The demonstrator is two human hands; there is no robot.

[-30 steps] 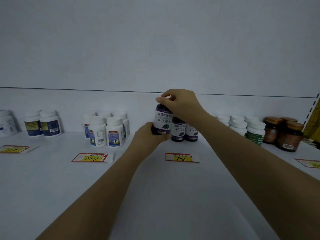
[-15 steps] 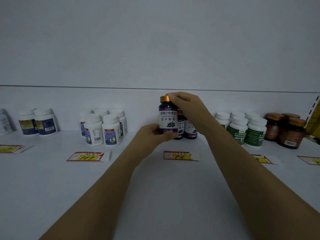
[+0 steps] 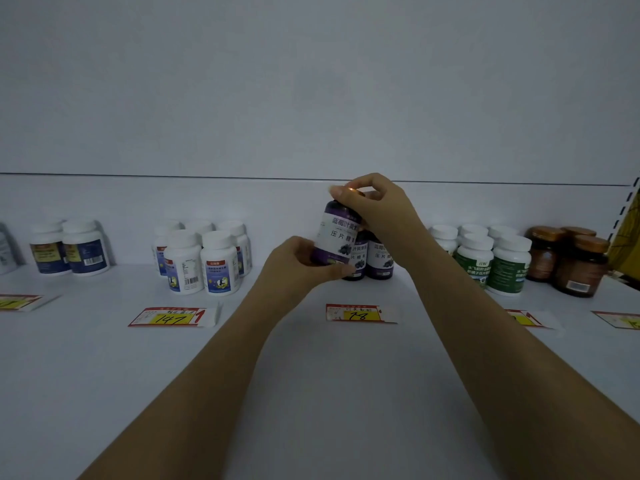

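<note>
Head view: white shop shelf [image 3: 311, 393]; every place below is given from the red-and-yellow paper price tag marked 78 [image 3: 356, 313].
White plastic bottles with blue labels [image 3: 201, 261]: far left of the tag and well out of the way, needing no care.
Left hand [image 3: 298, 263]: just up-left of the tag, fingers and thumb wrapped round the foot of the bottle. It should carry the weight and steer the base down.
Dark purple plastic bottle with a white label [image 3: 337, 233]: directly behind the tag, seemingly lifted clear of the shelf, tilted a little, label facing out. Best brought upright before it touches down, square to the tag.
Gold screw cap [image 3: 354, 192]: topmost point above the tag, mostly covered by fingers.
Right hand [image 3: 377, 209]: above the tag, fingertips pinching the cap. It should only steady the top, not twist it.
Two standing purple bottles [image 3: 379, 259]: behind the tag and slightly right, just beside the held one. I judge a nudge could topple them, so lower it straight down in front.
White bottles with green labels [image 3: 491, 261]: well right of the tag, untouched.
</note>
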